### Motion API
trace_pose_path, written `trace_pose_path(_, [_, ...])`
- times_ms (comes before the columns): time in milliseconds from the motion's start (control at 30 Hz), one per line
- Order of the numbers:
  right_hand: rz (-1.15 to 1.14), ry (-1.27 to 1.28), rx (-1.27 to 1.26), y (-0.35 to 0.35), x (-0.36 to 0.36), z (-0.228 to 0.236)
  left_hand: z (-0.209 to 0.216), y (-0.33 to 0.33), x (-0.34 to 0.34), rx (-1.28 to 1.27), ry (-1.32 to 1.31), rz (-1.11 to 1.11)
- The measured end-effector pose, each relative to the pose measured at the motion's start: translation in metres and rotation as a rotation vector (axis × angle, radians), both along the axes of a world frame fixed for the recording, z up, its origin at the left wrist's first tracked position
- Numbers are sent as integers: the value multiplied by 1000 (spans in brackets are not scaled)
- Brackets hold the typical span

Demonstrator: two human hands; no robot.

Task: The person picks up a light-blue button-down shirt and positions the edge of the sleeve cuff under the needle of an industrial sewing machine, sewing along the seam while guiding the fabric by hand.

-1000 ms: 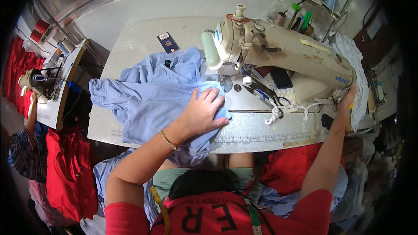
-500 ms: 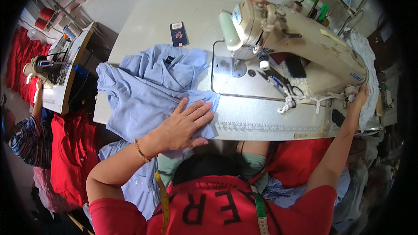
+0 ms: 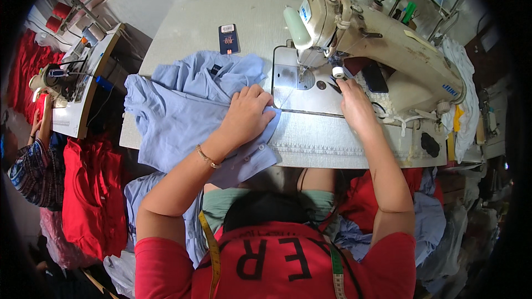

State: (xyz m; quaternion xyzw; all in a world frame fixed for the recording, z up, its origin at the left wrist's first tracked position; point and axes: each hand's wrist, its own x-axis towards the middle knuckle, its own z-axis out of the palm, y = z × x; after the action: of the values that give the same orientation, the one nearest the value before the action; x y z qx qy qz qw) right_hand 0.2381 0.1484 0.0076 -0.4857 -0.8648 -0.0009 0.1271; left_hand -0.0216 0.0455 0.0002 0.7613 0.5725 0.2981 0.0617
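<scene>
A light blue shirt (image 3: 177, 116) lies bunched on the sewing table, its buttoned edge hanging over the front. My left hand (image 3: 247, 115) is closed on the shirt's right edge, fingers curled beside the needle plate. To the right, my right hand (image 3: 356, 105) rests on the machine bed below the presser foot, fingers together over small tools; a dark pointed tip shows beyond them. What it grips is mostly hidden. The sewing machine (image 3: 399, 50) stands over the bed, its needle area (image 3: 302, 75) apart from the cloth.
A dark card-like tag (image 3: 228, 39) lies behind the shirt. On the machine bed are a dark phone-like object (image 3: 376, 77) and a knotted white cord (image 3: 402, 119). Red garments (image 3: 91, 199) hang at left, where another person's arm (image 3: 41, 122) works at a second machine.
My right hand has left the machine's handwheel and come in to the tools on the bed. My left hand has gone from flat to curled on the shirt, slightly farther up.
</scene>
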Motion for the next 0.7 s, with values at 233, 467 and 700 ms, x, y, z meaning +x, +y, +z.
trace_pose_path(233, [68,155,-59,3,1,-3,-5,4,-1,-51,-126,-76])
trace_pose_path(467, [341,291,-114,-32,-32,18,-1,2,2,-11,-174,-119])
trace_pose_path(700, [445,30,60,-39,-56,18,-2,3,2,39,-150,-127])
